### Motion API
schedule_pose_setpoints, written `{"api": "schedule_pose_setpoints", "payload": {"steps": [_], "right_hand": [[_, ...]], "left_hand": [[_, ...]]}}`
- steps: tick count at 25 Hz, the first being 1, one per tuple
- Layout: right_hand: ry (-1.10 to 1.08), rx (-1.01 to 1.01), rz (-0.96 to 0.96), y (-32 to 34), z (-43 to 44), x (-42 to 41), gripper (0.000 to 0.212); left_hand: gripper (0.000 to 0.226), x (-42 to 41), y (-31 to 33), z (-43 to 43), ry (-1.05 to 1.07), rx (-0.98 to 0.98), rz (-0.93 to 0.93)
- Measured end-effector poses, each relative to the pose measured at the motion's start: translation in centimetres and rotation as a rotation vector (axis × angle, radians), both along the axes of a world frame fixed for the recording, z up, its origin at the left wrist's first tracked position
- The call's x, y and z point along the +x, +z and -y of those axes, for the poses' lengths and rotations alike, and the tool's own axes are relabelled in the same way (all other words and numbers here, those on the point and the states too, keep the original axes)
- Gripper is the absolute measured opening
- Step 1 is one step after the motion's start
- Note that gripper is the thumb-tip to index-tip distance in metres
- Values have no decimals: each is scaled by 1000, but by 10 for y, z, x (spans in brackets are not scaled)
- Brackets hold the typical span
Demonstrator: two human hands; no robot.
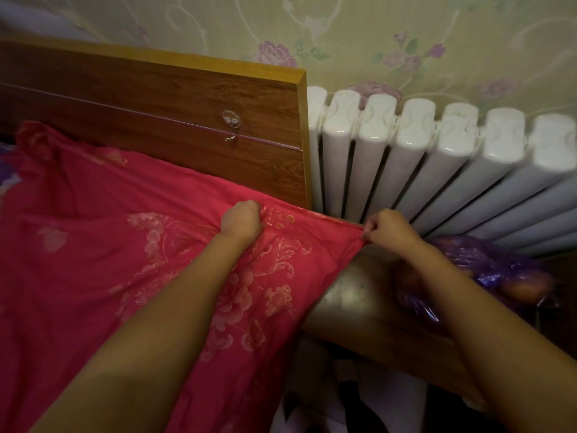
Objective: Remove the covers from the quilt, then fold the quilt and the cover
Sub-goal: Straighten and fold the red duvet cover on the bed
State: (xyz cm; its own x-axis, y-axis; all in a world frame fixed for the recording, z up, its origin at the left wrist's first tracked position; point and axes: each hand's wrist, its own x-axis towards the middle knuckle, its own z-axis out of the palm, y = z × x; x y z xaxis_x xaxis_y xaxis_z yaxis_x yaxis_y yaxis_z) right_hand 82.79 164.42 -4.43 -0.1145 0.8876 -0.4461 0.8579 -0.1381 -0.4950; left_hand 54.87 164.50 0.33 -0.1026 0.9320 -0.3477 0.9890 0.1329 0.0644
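While no writing reads clearly, left hand [242, 218] and right hand [385, 226] grip the red cover [93, 229]

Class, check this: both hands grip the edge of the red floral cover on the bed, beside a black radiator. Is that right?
Not quite. The head view shows the ribbed metal radiator is white. The rest holds: left hand and right hand grip the red floral cover.

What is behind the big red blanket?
Behind the red cover stands a wooden headboard, then flowery wallpaper. The headboard's lower part is hidden by the cloth.
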Motion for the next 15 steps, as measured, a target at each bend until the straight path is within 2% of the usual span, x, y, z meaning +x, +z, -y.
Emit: {"api": "schedule_pose_setpoints", "payload": {"steps": [3, 5, 9, 13, 15], "right_hand": [[7, -54, -129, 47, 14, 13, 22], [24, -49, -187, 77, 25, 22, 21], [111, -95, -332, 124, 49, 31, 17], [128, -31, -316, 150, 58, 43, 19], [120, -6, -315, 159, 49, 52, 21]], "left_hand": [[21, -1, 12, 2, 73, -4, -35], [21, 2, 24, 4, 68, 8, 18], [23, 22, 52, 8, -185, 27, 213], [21, 29, 73, 14, -319, 148, 268], [16, 33, 80, 11, -395, 100, 268]]}}
